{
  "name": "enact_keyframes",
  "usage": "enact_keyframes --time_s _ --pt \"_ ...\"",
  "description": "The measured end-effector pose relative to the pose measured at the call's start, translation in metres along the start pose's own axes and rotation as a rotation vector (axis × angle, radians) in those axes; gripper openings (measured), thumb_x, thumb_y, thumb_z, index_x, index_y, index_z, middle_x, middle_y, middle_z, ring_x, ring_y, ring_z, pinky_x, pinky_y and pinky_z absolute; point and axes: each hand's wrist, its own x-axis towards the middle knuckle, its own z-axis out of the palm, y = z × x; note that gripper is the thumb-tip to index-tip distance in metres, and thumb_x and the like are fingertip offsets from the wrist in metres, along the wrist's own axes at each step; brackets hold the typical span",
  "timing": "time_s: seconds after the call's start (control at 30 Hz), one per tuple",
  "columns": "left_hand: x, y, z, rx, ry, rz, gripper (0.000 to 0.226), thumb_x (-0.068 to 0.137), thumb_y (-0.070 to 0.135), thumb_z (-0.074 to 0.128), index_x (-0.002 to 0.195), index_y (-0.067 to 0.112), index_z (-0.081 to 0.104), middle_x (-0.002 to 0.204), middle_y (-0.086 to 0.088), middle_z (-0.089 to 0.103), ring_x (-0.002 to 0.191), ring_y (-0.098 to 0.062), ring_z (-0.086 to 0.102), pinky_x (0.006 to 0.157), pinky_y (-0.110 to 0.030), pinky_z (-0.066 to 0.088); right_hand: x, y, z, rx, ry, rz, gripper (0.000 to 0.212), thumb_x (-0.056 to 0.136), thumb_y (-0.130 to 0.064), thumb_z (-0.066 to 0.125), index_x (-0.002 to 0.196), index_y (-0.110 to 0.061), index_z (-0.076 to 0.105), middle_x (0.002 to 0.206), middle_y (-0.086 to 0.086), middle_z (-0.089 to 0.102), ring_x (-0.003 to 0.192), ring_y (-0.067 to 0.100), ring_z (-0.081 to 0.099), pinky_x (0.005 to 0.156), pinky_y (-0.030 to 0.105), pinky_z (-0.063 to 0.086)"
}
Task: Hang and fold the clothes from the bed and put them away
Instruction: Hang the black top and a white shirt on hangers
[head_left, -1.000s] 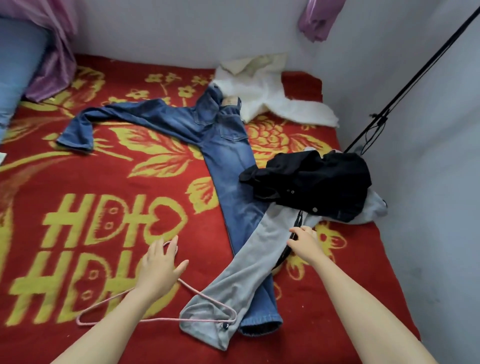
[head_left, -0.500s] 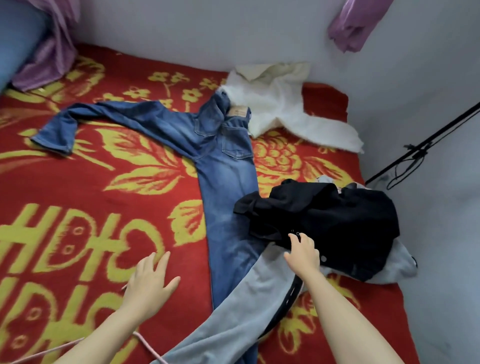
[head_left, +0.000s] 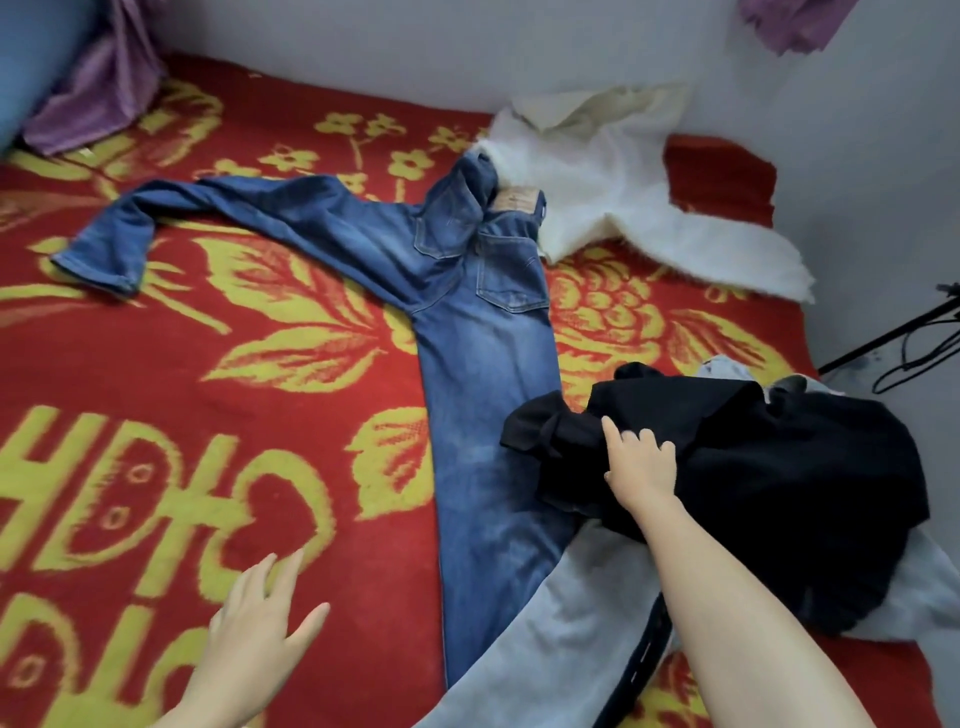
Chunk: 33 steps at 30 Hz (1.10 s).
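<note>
The black garment (head_left: 753, 493) is being touched at its near edge by the right hand (head_left: 641, 467). The forefinger is being held out straight across the cloth while the other fingers are being bent down onto it. Whether a fold is actually being pinched cannot be told. The left hand (head_left: 260, 618) is being held with its fingers spread and relaxed, low over the red blanket (head_left: 156, 389), with nothing being gripped.

The black garment is lying bunched under and beyond the right hand, on top of a grey garment (head_left: 571, 623) whose leg is running back beneath the right forearm. A dark belt (head_left: 647, 654) is lying along that grey leg, just beside the forearm. The blue jeans (head_left: 483, 364) are lying spread between the two hands and are reaching well past the fingertips to a white garment (head_left: 623, 218).

Trouble is likely if only the top layer is being caught. The bunched cloth could then be slipping free, or being lifted as a twisted lump that is hard to hang. Since it is resting on the grey garment, grey fabric and the belt may be dragged up with it. The black sleeve beside the forefinger is overlapping the jeans, so these may be pulled out of line as well.
</note>
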Motion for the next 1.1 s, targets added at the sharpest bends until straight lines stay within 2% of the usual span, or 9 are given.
enact_keyframes --time_s 0.07,0.17,0.23,0.3,0.57,0.7,0.83,0.93,1.1 --pt "-0.001 -0.006 0.000 -0.017 -0.002 -0.006 0.065 0.094 0.052 0.037 0.149 0.030 0.009 0.155 -0.002 0.013 0.144 -0.017 0.006 0.112 -0.036 0.022 -0.008 -0.004 0.001 -0.012 -0.019 0.028 0.031 0.092 -0.009 0.043 0.119 -0.019 0.052 0.117 0.002 0.062 0.114 0.023 0.049 0.089 0.033 0.033" --pt "-0.006 -0.010 0.001 -0.063 0.004 -0.021 0.065 0.094 0.050 0.041 0.149 0.028 0.015 0.154 -0.002 0.018 0.143 -0.017 0.008 0.111 -0.037 0.023 -0.042 -0.014 0.017 0.078 0.022 0.064 0.011 0.084 -0.009 0.056 0.091 -0.015 0.062 0.092 0.005 0.069 0.094 0.026 0.059 0.075 0.032 0.037" --pt "-0.012 -0.011 0.003 -0.078 -0.012 -0.017 0.064 0.094 0.049 0.041 0.149 0.025 0.016 0.154 -0.003 0.019 0.142 -0.018 0.009 0.111 -0.036 0.022 -0.079 -0.022 0.029 0.203 0.093 0.076 0.031 0.049 -0.001 0.083 0.058 -0.012 0.055 0.052 0.006 0.059 0.055 0.029 0.058 0.052 0.030 0.039" --pt "-0.020 -0.010 0.008 -0.089 -0.039 -0.011 0.065 0.094 0.050 0.040 0.149 0.024 0.016 0.153 -0.004 0.020 0.142 -0.019 0.010 0.111 -0.034 0.022 -0.122 -0.026 0.049 0.364 0.106 0.088 0.053 0.021 0.008 0.085 0.042 -0.015 0.042 0.034 0.003 0.042 0.032 0.025 0.044 0.037 0.025 0.030" --pt "-0.063 0.001 0.013 -0.090 -0.156 0.088 0.067 0.093 0.053 0.041 0.149 0.025 0.015 0.153 -0.004 0.023 0.142 -0.021 0.015 0.114 -0.033 0.018 -0.241 -0.064 0.030 0.518 0.108 0.208 0.049 0.014 -0.007 0.092 0.057 -0.018 0.072 0.038 0.003 0.048 0.030 0.024 0.047 0.030 0.026 0.038" --pt "-0.082 0.000 -0.006 -0.327 -0.243 0.102 0.070 0.090 0.050 0.051 0.148 0.021 0.022 0.150 -0.007 0.031 0.139 -0.027 0.025 0.111 -0.034 0.022 -0.271 -0.092 -0.025 0.545 0.311 0.210 0.038 0.034 -0.001 0.079 0.066 -0.021 0.075 0.044 0.001 0.052 0.034 0.022 0.050 0.034 0.024 0.041" --pt "-0.098 -0.016 -0.045 -0.760 -0.378 0.082 0.077 0.087 0.052 0.057 0.148 0.019 0.024 0.152 -0.010 0.029 0.140 -0.024 0.026 0.114 -0.037 0.023 -0.313 -0.133 -0.092 0.522 0.516 0.173 0.035 0.036 -0.010 0.064 0.066 -0.023 0.075 0.046 -0.005 0.055 0.039 0.013 0.052 0.040 0.015 0.039" --pt "-0.111 -0.053 -0.078 -0.897 -0.496 0.081 0.077 0.088 0.047 0.056 0.150 0.021 0.017 0.154 -0.008 0.023 0.140 -0.021 0.027 0.111 -0.043 0.030 -0.354 -0.183 -0.119 0.595 0.481 0.242 0.036 0.040 -0.011 0.066 0.071 -0.025 0.076 0.048 -0.006 0.055 0.041 0.012 0.054 0.042 0.017 0.041" --pt "-0.125 -0.126 -0.125 -0.803 -0.689 0.227 0.084 0.084 0.047 0.065 0.149 0.035 0.013 0.149 -0.005 0.030 0.130 -0.023 0.040 0.092 -0.040 0.042 -0.391 -0.267 -0.161 0.745 0.431 0.331 0.037 0.054 -0.015 0.059 0.084 -0.027 0.076 0.063 -0.002 0.067 0.059 0.014 0.064 0.059 0.019 0.044"
